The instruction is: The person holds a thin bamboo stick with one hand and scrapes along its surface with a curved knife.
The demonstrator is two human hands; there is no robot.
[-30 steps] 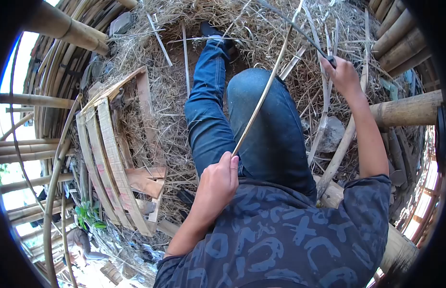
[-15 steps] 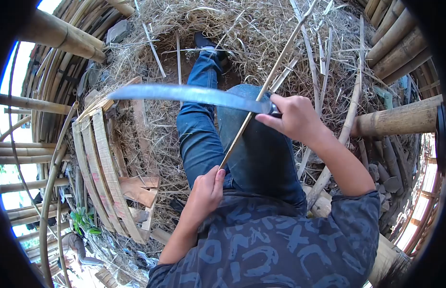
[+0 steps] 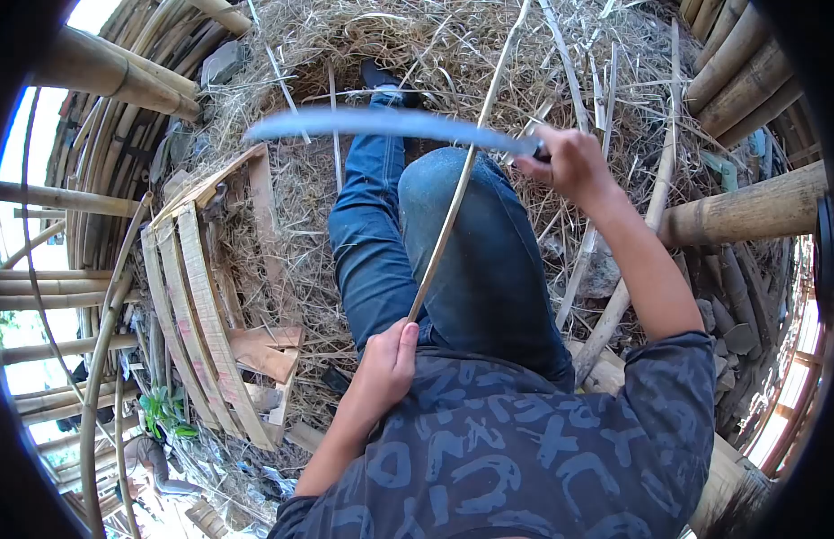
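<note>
My left hand [image 3: 386, 359] is closed round the lower end of a long thin bamboo strip [image 3: 456, 199], near my waist. The strip slants up and to the right across my raised knee, past the top of the view. In my right hand [image 3: 569, 166], right of the strip and beyond the knee, is the handle of a long curved knife [image 3: 381, 123]. Its blade, blurred by motion, points left and crosses the strip; whether the two touch I cannot tell.
A slatted wooden crate [image 3: 210, 305] lies on the left. Dry straw [image 3: 300, 225] covers the ground, with loose bamboo strips on it. A thick bamboo pole [image 3: 749, 211] and stones [image 3: 605, 269] are on the right. Bamboo walls stand at both sides.
Since one second ago, my right hand has swung the knife from the upper right to across the strip. From half a second ago, knife and hand are farther up the strip, which stands more upright.
</note>
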